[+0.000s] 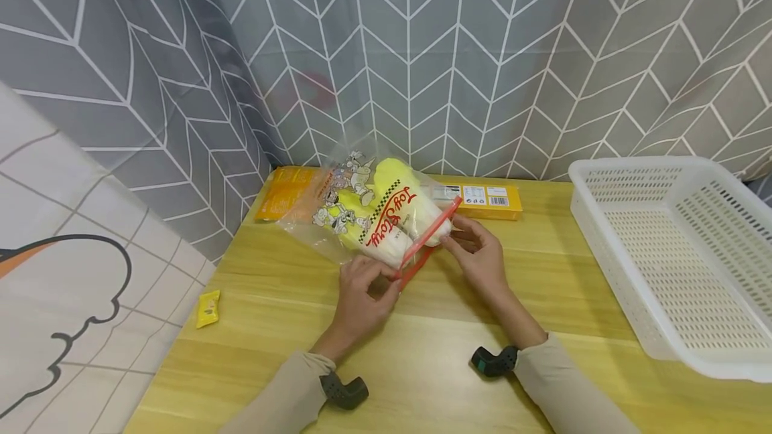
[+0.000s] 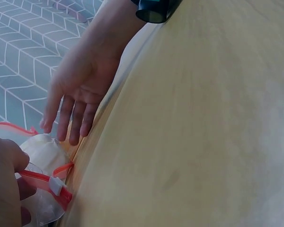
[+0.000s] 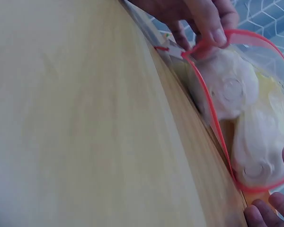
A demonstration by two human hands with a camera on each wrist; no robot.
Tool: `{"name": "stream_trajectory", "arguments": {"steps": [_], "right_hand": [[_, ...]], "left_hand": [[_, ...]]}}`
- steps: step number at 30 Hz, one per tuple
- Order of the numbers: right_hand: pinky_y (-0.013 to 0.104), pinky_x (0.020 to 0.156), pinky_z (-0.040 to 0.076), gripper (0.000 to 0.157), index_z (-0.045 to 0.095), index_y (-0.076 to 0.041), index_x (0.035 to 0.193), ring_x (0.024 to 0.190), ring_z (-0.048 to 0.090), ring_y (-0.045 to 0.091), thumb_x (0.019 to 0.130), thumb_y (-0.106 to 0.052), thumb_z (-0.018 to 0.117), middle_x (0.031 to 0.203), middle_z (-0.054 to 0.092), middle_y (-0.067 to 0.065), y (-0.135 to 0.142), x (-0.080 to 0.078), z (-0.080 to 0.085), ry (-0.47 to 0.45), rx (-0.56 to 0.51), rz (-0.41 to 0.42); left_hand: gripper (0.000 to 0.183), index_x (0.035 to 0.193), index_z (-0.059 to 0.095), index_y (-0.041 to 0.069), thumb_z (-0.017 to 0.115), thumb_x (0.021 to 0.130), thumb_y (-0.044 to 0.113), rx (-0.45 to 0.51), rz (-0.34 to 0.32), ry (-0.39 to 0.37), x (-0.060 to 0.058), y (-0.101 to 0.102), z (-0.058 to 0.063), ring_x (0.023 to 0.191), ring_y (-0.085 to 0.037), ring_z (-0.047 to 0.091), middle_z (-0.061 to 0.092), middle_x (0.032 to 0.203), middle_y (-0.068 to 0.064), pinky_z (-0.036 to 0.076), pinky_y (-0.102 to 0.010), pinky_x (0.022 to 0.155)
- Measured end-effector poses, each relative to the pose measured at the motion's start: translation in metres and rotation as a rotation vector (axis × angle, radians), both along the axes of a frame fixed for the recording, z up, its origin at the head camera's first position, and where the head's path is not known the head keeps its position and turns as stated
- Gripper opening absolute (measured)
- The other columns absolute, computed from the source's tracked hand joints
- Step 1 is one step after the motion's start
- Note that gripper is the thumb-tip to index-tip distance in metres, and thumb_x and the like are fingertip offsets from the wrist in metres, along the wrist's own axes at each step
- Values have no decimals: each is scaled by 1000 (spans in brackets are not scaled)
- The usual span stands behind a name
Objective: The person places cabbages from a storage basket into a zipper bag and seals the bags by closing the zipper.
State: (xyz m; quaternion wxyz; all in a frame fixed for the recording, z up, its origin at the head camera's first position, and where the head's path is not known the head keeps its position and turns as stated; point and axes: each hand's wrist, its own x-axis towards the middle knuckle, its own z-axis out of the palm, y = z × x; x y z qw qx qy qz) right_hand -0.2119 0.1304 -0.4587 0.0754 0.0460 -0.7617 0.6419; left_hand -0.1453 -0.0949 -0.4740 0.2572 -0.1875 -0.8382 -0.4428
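A clear zip bag (image 1: 362, 220) printed with "Toy Story" and cartoon figures lies tilted on the table, its red-edged mouth facing the person. Inside are two yellow-and-white rounded bundles (image 3: 227, 87); their kind is unclear. My left hand (image 1: 364, 293) pinches one end of the red edge, by the white slider (image 2: 56, 185). At the other end of the mouth is my right hand (image 1: 479, 256), its fingers fairly straight in the left wrist view, thumb and fingers on either side of the edge. The right wrist view shows only its fingertips (image 3: 267, 213).
Behind the bag lie an orange packet (image 1: 286, 186) and a yellow-orange box (image 1: 503, 201) with a barcode. A small yellow wrapped packet (image 1: 208, 308) lies on the left of the wooden table (image 1: 446, 367). On the right stands a white perforated basket (image 1: 627, 293). A grey patterned curtain (image 1: 434, 72) hangs behind.
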Motion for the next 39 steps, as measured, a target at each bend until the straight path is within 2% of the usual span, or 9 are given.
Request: {"name": "stream_trajectory", "arguments": {"steps": [7,12,16,20,26,31,35,39], "right_hand": [[15,76,56,36,64,4,128,89,67,-2,96,-10,70,126,66,27,23,3,-2,-30,-42,-48],[18,71,58,29,66,7,122,82,70,3,98,-9,67,112,71,22,38,7,-4,-11,-62,-91],[19,70,58,26,68,8,117,81,71,7,99,-11,66,101,74,13,42,9,-5,22,-74,-104],[18,70,58,26,69,8,114,79,71,7,98,-12,66,98,75,11,41,11,-6,35,-83,-111],[19,67,58,23,70,7,111,76,71,8,98,-12,67,95,74,14,39,12,-8,61,-98,-131],[20,64,58,24,69,10,110,74,70,9,98,-10,67,92,73,15,40,11,-10,85,-112,-132],[20,64,57,23,70,8,109,72,70,7,98,-12,67,91,74,14,41,11,-10,73,-98,-134],[19,65,57,23,72,6,106,71,70,7,98,-15,67,90,75,15,42,12,-10,56,-75,-128]], "left_hand": [[17,87,73,16,85,76,12,-16,7,6,0,0,1,92,-14,56,75,87,6,32,-38,94],[15,91,76,17,86,80,17,-38,5,-18,-1,1,2,95,-13,60,78,93,7,37,-37,96],[14,93,77,15,85,82,16,-36,-45,-12,-2,5,1,90,-11,63,78,94,6,47,-29,84],[12,94,77,13,84,83,15,-31,-64,6,0,11,-2,85,-11,65,78,94,4,49,-24,73],[12,95,77,13,83,85,16,-25,-29,4,2,29,-2,79,-11,63,77,90,4,49,-22,69],[12,97,78,13,81,86,16,-9,5,-35,7,51,3,77,-11,62,75,90,3,50,-20,66],[11,98,78,15,80,88,19,-8,52,-71,9,70,6,77,-10,60,74,90,4,48,-17,65],[11,98,78,16,80,88,20,-30,101,-70,8,87,7,79,-8,61,76,94,6,48,-17,68]]}}
